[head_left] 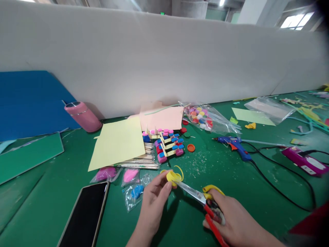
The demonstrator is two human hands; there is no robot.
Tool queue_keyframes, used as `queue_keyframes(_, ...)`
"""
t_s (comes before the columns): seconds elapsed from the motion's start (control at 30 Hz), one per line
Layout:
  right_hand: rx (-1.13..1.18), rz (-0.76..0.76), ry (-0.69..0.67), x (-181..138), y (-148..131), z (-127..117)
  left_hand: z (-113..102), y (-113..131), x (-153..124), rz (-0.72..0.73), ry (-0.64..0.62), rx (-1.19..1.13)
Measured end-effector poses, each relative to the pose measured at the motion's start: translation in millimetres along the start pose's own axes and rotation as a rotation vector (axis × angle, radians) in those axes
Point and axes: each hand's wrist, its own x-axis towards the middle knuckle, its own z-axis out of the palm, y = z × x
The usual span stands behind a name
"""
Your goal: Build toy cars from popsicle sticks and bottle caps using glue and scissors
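Between the thumb and fingers of my left hand (156, 199) is a small yellow bottle cap (171, 176), with a thin yellow strip (181, 171) curling off its far side. My right hand (233, 218) grips a pair of scissors (191, 192) with red and yellow handles. The scissor tips reach to the cap; whether they touch or cut it is hard to make out. Beyond my hands stands a small craft model (167, 145) of pale sticks with pink and blue pieces. An orange cap (191, 148) lies beside it.
A blue glue gun (235, 145) and its black cable lie on the right, near a purple power strip (304, 161). A phone (83, 214) is at front left. Yellow paper (118, 142), a pink bottle (83, 116) and a bag of colourful caps (200, 116) lie farther back.
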Motion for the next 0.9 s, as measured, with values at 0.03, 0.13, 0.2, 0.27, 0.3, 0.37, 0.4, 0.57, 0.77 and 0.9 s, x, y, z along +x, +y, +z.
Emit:
queue_keyframes(0.03, 0.003, 0.003, -0.001, 0.0, 0.0, -0.1, -0.8, -0.9, 0.0, -0.013, -0.022, -0.032)
queue_keyframes(0.13, -0.002, 0.007, 0.012, 0.7, -0.3, -0.5, -2.5, -3.2, -0.6, -0.035, -0.053, -0.071)
queue_keyframes(0.2, -0.004, 0.008, 0.016, 1.2, -0.5, -0.9, -3.1, -4.6, -0.8, -0.029, -0.048, -0.066)
queue_keyframes(0.27, 0.004, 0.003, 0.015, 1.8, -0.8, -1.5, -3.4, -6.2, -0.4, -0.02, -0.047, -0.046)
queue_keyframes(0.3, 0.01, 0.0, 0.015, 2.1, -1.0, -1.8, -3.5, -7.0, 0.0, -0.016, -0.049, -0.035)
queue_keyframes(0.37, 0.015, 0.0, 0.015, 3.0, -1.4, -2.5, -3.6, -8.6, 1.0, -0.01, -0.049, -0.02)
queue_keyframes(0.4, 0.016, 0.004, 0.015, 3.5, -1.7, -2.8, -3.6, -9.2, 1.3, -0.007, -0.047, -0.014)
queue_keyframes(0.57, 0.033, 0.022, -0.014, 4.6, -0.5, -2.1, -4.0, -9.8, 0.1, 0.004, -0.036, 0.004)
queue_keyframes(0.77, 0.011, 0.018, -0.017, 3.5, 2.1, 0.0, -3.0, -7.3, 0.7, 0.012, -0.001, 0.013)
queue_keyframes(0.9, 0.0, 0.02, -0.015, 2.8, 0.6, -0.3, -1.3, -4.9, 1.4, 0.039, 0.029, 0.049)
